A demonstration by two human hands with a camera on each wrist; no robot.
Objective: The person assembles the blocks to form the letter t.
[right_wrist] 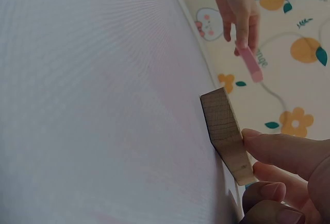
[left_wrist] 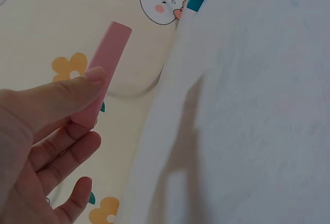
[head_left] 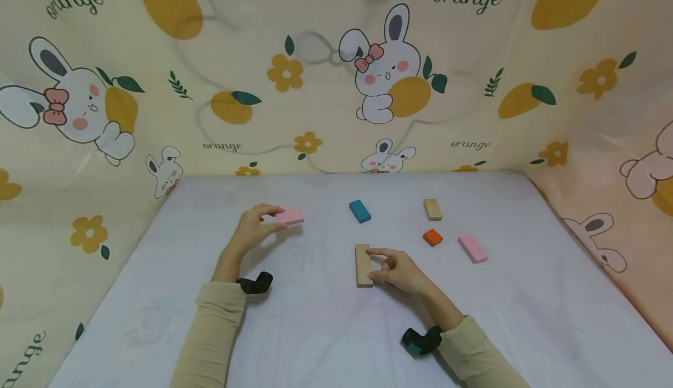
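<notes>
At your left grip (head_left: 250, 228), thumb and fingers are pinching a pink block (head_left: 291, 217) above the surface (head_left: 315, 335). Your right grip (head_left: 401, 271), thumb and forefinger slightly parted, is holding the long wooden block (head_left: 363, 268) at its right side; can't tell if it's lying flat. Both are looking light, stiff, smooth; long edges are offering purchase. Blue block (head_left: 360, 211) is lying beyond; small wooden block (head_left: 433, 210), orange block (head_left: 433, 237), second pink block (head_left: 472, 249) are sitting rightward, obstructing neither grip.

Pink block (head_left: 290, 217), wood-grained tan block (head_left: 363, 266)

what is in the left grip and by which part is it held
The left grip holds a pink block toward one end; the other end is free.
</notes>
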